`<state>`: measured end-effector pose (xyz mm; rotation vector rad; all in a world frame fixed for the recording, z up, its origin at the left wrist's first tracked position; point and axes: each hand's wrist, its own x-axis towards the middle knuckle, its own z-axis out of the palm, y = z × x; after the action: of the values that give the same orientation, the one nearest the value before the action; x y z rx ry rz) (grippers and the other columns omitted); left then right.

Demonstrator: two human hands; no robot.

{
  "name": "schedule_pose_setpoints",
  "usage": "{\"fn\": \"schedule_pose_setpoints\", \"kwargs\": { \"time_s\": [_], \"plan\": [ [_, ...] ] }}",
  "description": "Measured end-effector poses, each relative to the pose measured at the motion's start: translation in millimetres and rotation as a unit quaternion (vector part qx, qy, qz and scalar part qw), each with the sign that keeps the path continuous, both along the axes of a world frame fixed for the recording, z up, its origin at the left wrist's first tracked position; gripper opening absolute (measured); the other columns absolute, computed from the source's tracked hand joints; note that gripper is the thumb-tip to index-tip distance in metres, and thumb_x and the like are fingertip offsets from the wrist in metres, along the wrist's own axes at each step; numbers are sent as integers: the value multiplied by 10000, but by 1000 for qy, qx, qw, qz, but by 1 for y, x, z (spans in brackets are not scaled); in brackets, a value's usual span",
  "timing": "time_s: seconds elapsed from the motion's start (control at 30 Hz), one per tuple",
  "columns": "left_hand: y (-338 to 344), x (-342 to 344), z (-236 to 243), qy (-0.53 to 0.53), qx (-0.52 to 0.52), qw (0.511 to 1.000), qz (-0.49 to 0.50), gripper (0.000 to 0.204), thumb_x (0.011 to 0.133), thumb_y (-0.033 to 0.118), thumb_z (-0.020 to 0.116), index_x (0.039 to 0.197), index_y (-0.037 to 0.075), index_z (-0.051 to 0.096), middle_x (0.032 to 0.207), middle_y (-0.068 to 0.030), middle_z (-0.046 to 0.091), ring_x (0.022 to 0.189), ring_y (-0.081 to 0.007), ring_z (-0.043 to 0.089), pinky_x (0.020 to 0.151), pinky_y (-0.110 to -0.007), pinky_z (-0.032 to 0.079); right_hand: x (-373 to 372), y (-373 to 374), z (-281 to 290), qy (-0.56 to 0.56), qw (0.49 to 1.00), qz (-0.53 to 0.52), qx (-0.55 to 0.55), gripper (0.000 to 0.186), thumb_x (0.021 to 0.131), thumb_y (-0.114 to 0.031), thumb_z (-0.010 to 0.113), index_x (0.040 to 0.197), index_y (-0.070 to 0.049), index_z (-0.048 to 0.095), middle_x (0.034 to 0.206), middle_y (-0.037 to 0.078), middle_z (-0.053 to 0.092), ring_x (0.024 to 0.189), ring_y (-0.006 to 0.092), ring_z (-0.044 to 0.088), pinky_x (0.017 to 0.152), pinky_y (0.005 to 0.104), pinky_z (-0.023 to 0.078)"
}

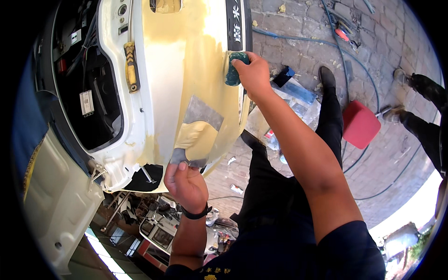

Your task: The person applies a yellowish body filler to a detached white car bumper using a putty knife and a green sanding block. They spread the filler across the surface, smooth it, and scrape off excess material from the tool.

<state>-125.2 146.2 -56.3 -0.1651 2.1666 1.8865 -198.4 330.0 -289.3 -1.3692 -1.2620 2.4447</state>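
In front of me is a white vehicle body panel (158, 88) with broad patches of yellow filler over it. My left hand (186, 184) grips the near edge of a grey mixing plate (204, 111), thumb on top. A thick lump of yellow putty (193, 134) is spread on that plate. My right hand (257, 77) pinches a dark green spreader (230, 73) against the panel's right edge, just below a black lettered strip (235, 28). To the left, a screwdriver with a yellow and black handle (132, 70) lies on the panel by the dark opening.
A red stool (361, 123) stands on the paving at right, with a blue hose (298, 38) around it. Another person's legs (424, 135) are beyond. A littered board (291, 105) lies near my feet. An open panel (60, 191) fills the lower left.
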Motion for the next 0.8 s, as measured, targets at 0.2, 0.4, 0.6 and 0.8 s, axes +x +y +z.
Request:
{"fn": "schedule_pose_setpoints", "kwargs": {
  "time_s": [0.2, 0.4, 0.6, 0.8],
  "plan": [
    [3, 5, -2, -4, 4, 999, 33, 349, 1024, 130, 524, 1270, -100, 615, 1252, -190, 690, 1136, -256, 664, 994, -403, 516, -26, 8, 17, 14, 998, 5, 60, 272, 909, -145, 738, 1126, 19, 752, 891, 108, 749, 743, 171, 699, 670, 347, 560],
    [-15, 7, -4, -9, 12, 1000, -4, 354, 1020, 125, 525, 1261, -118, 613, 1259, -196, 690, 1163, -263, 665, 1000, -392, 514, 8, 7, -1, 51, 991, 11, 119, 271, 908, -169, 748, 1135, -20, 746, 942, 138, 770, 795, 241, 741, 744, 373, 580],
    [-15, 12, 2, -13, -17, 999, 25, 343, 1011, 116, 530, 1249, -116, 615, 1286, -203, 679, 1191, -270, 652, 1038, -405, 501, 16, -24, -3, 24, 958, 40, 282, 232, 927, -162, 729, 1093, 0, 716, 979, 187, 745, 887, 305, 729, 823, 385, 566],
    [-21, 18, 2, -9, -11, 1000, 17, 326, 1010, 100, 525, 1239, -114, 616, 1290, -199, 677, 1197, -270, 648, 1054, -416, 494, 38, -51, 19, 87, 973, 35, 212, 206, 930, -112, 723, 1107, -7, 715, 1013, 172, 738, 930, 299, 722, 852, 363, 559]
  ]
}}
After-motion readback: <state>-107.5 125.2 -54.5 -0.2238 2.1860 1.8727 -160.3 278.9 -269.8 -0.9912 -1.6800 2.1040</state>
